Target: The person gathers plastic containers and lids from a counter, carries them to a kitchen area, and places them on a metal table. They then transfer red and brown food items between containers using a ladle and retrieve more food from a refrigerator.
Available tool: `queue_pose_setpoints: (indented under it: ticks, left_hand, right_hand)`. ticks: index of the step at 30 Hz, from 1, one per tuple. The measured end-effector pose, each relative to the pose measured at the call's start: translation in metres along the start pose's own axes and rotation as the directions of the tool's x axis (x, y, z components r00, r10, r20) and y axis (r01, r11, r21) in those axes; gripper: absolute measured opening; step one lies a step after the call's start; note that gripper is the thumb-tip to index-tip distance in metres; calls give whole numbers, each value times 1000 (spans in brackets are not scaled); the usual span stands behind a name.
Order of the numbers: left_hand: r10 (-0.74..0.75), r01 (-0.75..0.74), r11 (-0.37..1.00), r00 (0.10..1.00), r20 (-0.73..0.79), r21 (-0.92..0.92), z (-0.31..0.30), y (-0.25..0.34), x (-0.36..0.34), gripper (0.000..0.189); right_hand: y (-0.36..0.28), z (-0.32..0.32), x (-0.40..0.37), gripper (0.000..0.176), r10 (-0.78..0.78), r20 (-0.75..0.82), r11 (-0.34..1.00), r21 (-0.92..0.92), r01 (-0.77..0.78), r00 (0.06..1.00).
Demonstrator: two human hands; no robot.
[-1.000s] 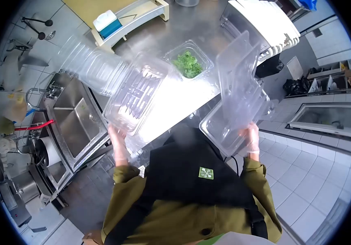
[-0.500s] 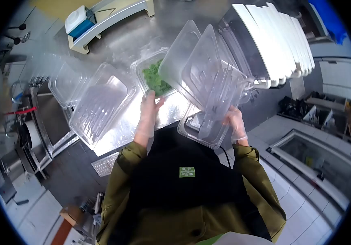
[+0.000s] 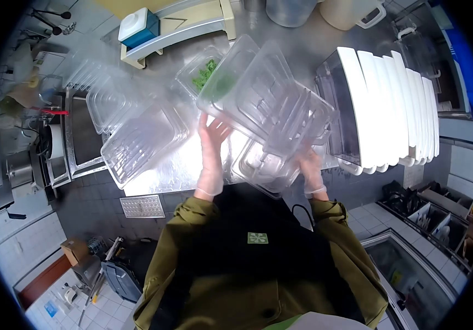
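Centre of frame: my left hand (image 3: 212, 135), fingers spread, beside clear containers (image 3: 266, 91). Right of centre: my right hand (image 3: 309, 164) grips them.

Translucent-gloved right hand (image 3: 310, 166) holding tilted clear rectangular plastic containers (image 3: 272, 99), gloved left hand (image 3: 212, 135) spread beside them, green leaves (image 3: 205, 73) in clear tub (image 3: 184, 76)

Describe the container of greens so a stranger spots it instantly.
On the steel counter, find the beige stand. Between it and the left hand sits a clear container, partly behind tilted clear containers. Leafy greens inside set it apart from those.
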State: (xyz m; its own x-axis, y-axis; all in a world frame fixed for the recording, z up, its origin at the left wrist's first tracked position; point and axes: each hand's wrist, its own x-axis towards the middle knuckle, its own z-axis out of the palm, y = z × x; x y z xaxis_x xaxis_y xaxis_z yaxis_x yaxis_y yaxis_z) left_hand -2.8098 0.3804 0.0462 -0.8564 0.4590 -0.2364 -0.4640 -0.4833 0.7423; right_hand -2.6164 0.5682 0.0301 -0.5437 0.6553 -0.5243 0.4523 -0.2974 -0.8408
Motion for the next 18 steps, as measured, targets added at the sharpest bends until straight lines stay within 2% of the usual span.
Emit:
queue_pose_setpoints:
  ticks: [2, 3, 6, 7, 10, 11, 13, 14, 15, 18]
  left_hand:
    - [157, -162, 955, 987, 40, 248, 34, -12, -3, 78]
    - [290, -312, 864, 950, 117, 394, 60, -9, -4, 75]
    - [292, -228, 853, 954, -66, 469, 81, -23, 31, 60]
    - [362, -298, 827, 931, -44, 477, 84, -24, 40, 36]
    - [353, -316, 713, 933, 69, 626, 90, -19, 32, 21]
    - [395, -358, 676, 914, 92, 644, 95, -19, 27, 20]
    - [480, -441, 593, 865, 144, 674, 107, -16, 15, 17]
    - [492, -444, 605, 861, 128, 661, 109, -13, 12, 16]
    - [505, -448, 617, 856, 111, 647, 110, -10, 9, 14]
    - [569, -506, 658, 819, 73, 557, 116, 8, 6, 12]
  right_hand:
    - [-5, 7, 0, 30, 40, 47, 993, 107, -45, 998]
    - [-7, 11, -1, 35, 85, 72, 992, 83, -91, 994]
    - [-22, 24, -11, 43, 124, 117, 991, 41, -129, 985]
    - [-14, 26, -6, 50, 174, 84, 983, -76, -168, 981]
    - [-17, 13, -11, 58, 263, 211, 962, -126, -241, 941]
    - [-21, 9, -14, 55, 226, 176, 954, -238, -181, 958]
    - [-15, -11, -11, 50, 14, 163, 913, -404, 54, 987]
    - [-13, -22, -9, 48, -92, 173, 860, -482, 166, 981]
    - [-16, -30, -10, 36, -190, 153, 839, -487, 241, 970]
    - [-57, -53, -20, 31, -283, 66, 770, -579, 268, 957]
